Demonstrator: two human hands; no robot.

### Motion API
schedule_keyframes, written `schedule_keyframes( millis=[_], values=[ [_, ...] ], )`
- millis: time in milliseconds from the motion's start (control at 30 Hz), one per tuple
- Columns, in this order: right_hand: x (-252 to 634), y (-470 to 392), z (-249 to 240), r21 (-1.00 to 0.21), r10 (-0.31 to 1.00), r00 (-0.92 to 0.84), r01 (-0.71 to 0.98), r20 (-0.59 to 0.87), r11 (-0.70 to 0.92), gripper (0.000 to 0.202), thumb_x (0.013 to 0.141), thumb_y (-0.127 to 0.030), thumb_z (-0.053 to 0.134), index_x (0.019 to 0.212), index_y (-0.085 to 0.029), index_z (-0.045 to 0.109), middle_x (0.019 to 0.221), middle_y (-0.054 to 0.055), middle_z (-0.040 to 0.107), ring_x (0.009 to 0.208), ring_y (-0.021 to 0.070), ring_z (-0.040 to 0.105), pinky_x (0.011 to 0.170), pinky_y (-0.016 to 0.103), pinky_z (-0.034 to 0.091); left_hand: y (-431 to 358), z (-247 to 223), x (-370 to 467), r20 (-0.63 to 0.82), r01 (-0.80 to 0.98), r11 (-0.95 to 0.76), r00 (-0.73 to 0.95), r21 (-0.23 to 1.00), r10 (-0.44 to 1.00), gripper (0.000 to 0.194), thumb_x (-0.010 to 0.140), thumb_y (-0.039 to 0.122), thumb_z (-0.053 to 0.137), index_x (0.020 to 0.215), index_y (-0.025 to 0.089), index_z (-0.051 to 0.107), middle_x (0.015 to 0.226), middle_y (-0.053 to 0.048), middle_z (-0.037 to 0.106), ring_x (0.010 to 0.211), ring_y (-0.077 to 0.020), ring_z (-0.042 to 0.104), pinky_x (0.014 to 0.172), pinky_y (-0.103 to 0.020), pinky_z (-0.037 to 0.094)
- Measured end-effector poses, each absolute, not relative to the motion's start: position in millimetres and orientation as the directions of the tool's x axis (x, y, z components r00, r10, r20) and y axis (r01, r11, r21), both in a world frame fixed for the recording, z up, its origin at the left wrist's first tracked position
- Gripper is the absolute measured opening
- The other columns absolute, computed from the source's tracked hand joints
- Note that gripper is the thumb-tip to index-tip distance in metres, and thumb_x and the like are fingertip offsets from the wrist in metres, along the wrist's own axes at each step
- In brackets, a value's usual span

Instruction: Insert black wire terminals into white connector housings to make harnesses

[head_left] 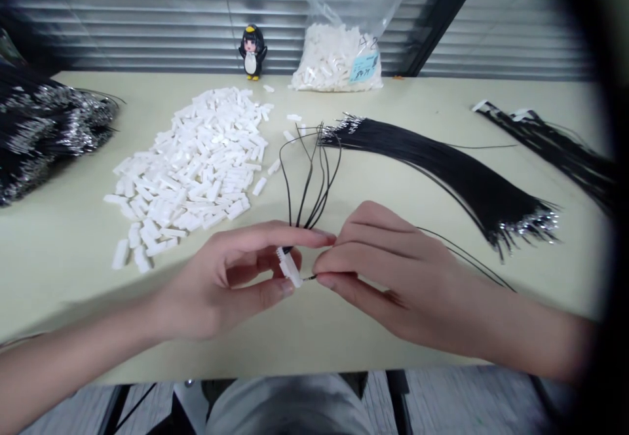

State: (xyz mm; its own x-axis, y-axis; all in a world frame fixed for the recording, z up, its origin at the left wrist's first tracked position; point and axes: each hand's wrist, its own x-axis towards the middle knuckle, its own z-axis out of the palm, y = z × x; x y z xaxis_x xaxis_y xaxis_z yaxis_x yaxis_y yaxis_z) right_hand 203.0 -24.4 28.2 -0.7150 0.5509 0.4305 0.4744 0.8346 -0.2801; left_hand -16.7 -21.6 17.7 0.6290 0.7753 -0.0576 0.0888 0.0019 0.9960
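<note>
Between the thumb and fingers of my left hand [230,278] is a white plastic connector housing [289,268], held tilted above the table. Several thin black wires [307,192] rise from behind my left fingers and fan out toward the back. My right hand [388,264] pinches a single black wire [308,278], its end pointing at the lower part of the housing. Whether that end touches the housing I cannot tell. The rest of this wire seems to trail out past my right wrist.
Loose white housings [196,160] lie heaped at left centre. Bundled black wires [442,166] with metal ends stretch across the right, more black wires [44,133] at far left, and wired housings [545,137] at far right. Behind stand a penguin figurine [252,55] and a plastic bag [334,58] of housings.
</note>
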Motion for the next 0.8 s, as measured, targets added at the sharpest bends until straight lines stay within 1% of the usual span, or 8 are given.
schedule_keyframes(
  millis=[133, 233, 300, 367, 500, 633, 733, 800],
  values=[
    [207.0, -25.5, 25.0, -0.111, 0.47, -0.775, 0.47, 0.423, 0.876, 0.015, 0.082, -0.016, 0.056, 0.097, -0.017, 0.055, 0.086, -0.001, 0.059, 0.083, 0.0101, 0.046, 0.077, 0.029, 0.039, -21.7, 16.3, -16.9, -0.083, 0.107, 0.019, 0.641, 0.994, 0.763, 0.043, 0.083, 0.008, 0.057, 0.114, 0.037, 0.061, 0.101, 0.003, 0.063, 0.089, -0.0084, 0.06, 0.077, -0.012, 0.049],
    [207.7, -25.1, 26.3, -0.027, 0.413, -0.801, 0.447, 0.433, 0.894, 0.01, 0.084, -0.017, 0.053, 0.093, -0.016, 0.055, 0.082, 0.0, 0.056, 0.082, 0.0104, 0.045, 0.073, 0.028, 0.037, -21.9, 17.6, -16.9, -0.107, 0.114, 0.043, 0.652, 0.993, 0.751, 0.041, 0.083, 0.009, 0.057, 0.114, 0.036, 0.061, 0.095, 0.003, 0.063, 0.085, -0.008, 0.06, 0.076, -0.012, 0.049],
    [207.1, -25.0, 28.7, -0.006, 0.391, -0.808, 0.433, 0.44, 0.901, 0.007, 0.086, -0.016, 0.05, 0.089, -0.015, 0.056, 0.078, 0.0, 0.054, 0.08, 0.0103, 0.045, 0.07, 0.028, 0.035, -22.1, 18.1, -16.7, -0.112, 0.122, 0.042, 0.654, 0.992, 0.748, 0.04, 0.083, 0.01, 0.057, 0.115, 0.033, 0.061, 0.093, 0.001, 0.063, 0.083, -0.009, 0.06, 0.075, -0.013, 0.05],
    [206.3, -25.3, 31.3, 0.005, 0.376, -0.816, 0.421, 0.438, 0.907, 0.01, 0.087, -0.016, 0.047, 0.089, -0.014, 0.056, 0.077, 0.001, 0.054, 0.078, 0.0104, 0.044, 0.068, 0.028, 0.034, -22.1, 17.7, -16.5, -0.116, 0.146, 0.027, 0.648, 0.989, 0.752, 0.039, 0.082, 0.011, 0.058, 0.115, 0.031, 0.061, 0.091, 0.0, 0.063, 0.08, -0.0096, 0.06, 0.073, -0.014, 0.05],
    [204.9, -26.4, 34.1, 0.041, 0.371, -0.833, 0.423, 0.411, 0.905, 0.014, 0.087, -0.016, 0.045, 0.091, -0.014, 0.058, 0.077, 0.002, 0.054, 0.075, 0.0102, 0.042, 0.066, 0.029, 0.034, -21.8, 15.0, -16.8, -0.09, 0.157, -0.02, 0.665, 0.987, 0.741, 0.042, 0.083, 0.01, 0.057, 0.116, 0.037, 0.059, 0.084, 0.003, 0.06, 0.078, -0.0071, 0.059, 0.071, -0.01, 0.048],
    [204.6, -27.1, 34.0, 0.08, 0.351, -0.848, 0.413, 0.397, 0.907, 0.022, 0.09, -0.016, 0.038, 0.093, -0.014, 0.059, 0.076, 0.002, 0.054, 0.075, 0.0111, 0.041, 0.065, 0.03, 0.034, -21.5, 13.2, -17.9, -0.117, 0.18, -0.008, 0.675, 0.984, 0.729, 0.041, 0.085, 0.013, 0.055, 0.117, 0.039, 0.057, 0.089, 0.003, 0.059, 0.078, -0.0069, 0.058, 0.071, -0.011, 0.047],
    [205.8, -28.2, 32.1, 0.191, 0.271, -0.859, 0.382, 0.434, 0.904, 0.024, 0.09, -0.015, 0.036, 0.092, -0.015, 0.06, 0.077, 0.002, 0.055, 0.076, 0.0115, 0.043, 0.065, 0.03, 0.034, -21.7, 10.8, -18.1, -0.144, 0.198, 0.011, 0.673, 0.98, 0.726, 0.039, 0.086, 0.015, 0.055, 0.117, 0.038, 0.057, 0.094, 0.001, 0.06, 0.083, -0.0097, 0.058, 0.072, -0.014, 0.048],
    [206.8, -28.6, 30.5, 0.278, 0.207, -0.873, 0.352, 0.441, 0.894, 0.024, 0.089, -0.014, 0.037, 0.091, -0.016, 0.06, 0.083, 0.002, 0.056, 0.078, 0.0112, 0.044, 0.067, 0.031, 0.035, -21.9, 8.6, -18.0, -0.131, 0.186, 0.004, 0.674, 0.982, 0.727, 0.04, 0.086, 0.016, 0.055, 0.119, 0.037, 0.056, 0.098, 0.0, 0.06, 0.087, -0.0112, 0.058, 0.075, -0.017, 0.048]
  ],
)
